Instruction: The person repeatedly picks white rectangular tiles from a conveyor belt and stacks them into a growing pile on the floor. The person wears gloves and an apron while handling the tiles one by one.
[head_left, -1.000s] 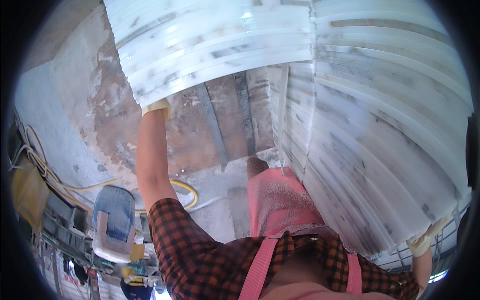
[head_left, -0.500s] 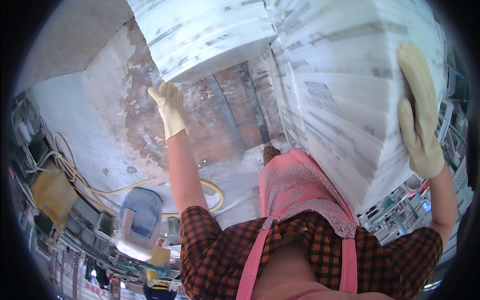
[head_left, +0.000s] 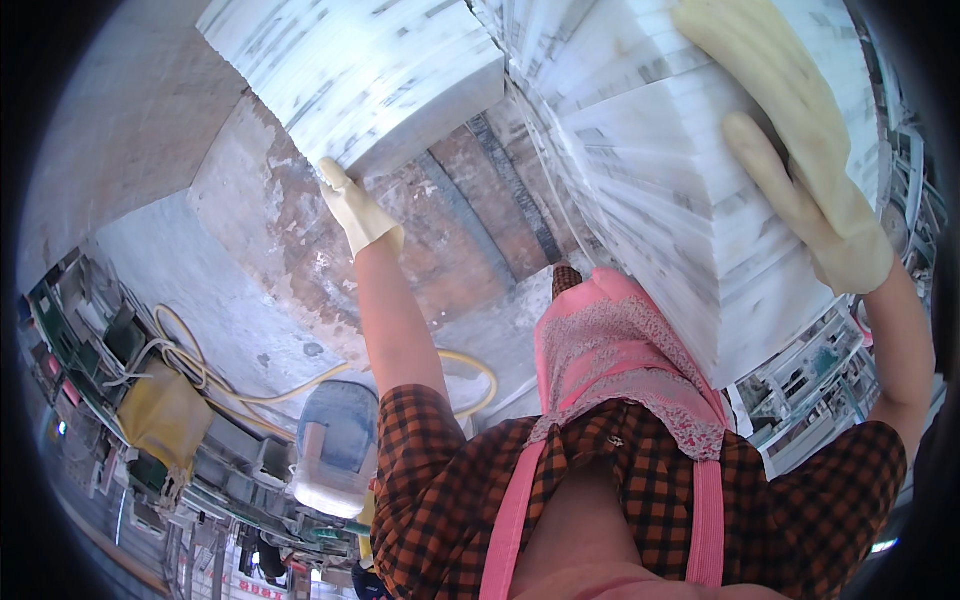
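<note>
Two thick stacks of white slabs with grey streaks stand before me: a far left stack (head_left: 340,80) and a nearer right stack (head_left: 640,170). My left hand (head_left: 357,212), in a cream rubber glove, reaches to the lower corner of the left stack. Its fingers are bent together against the edge there and partly hidden. On the near side of the right stack lies my right hand (head_left: 800,150), gloved alike, with long fingers stretched out and the thumb apart. It rests against the slabs without wrapping round them.
Beneath the left stack are a worn brown board (head_left: 420,240) and dark strips (head_left: 520,200). A yellow hose (head_left: 290,397) coils across the pale floor. Near it stand a blue and white stool-like object (head_left: 338,440) and a yellow cloth (head_left: 163,412). Metal racks (head_left: 810,390) line the right side.
The view has turned and come nearer the right stack. My left hand has shifted to the corner of the left stack, its thumb no longer sticking out. My right hand stays flat against the slabs.
</note>
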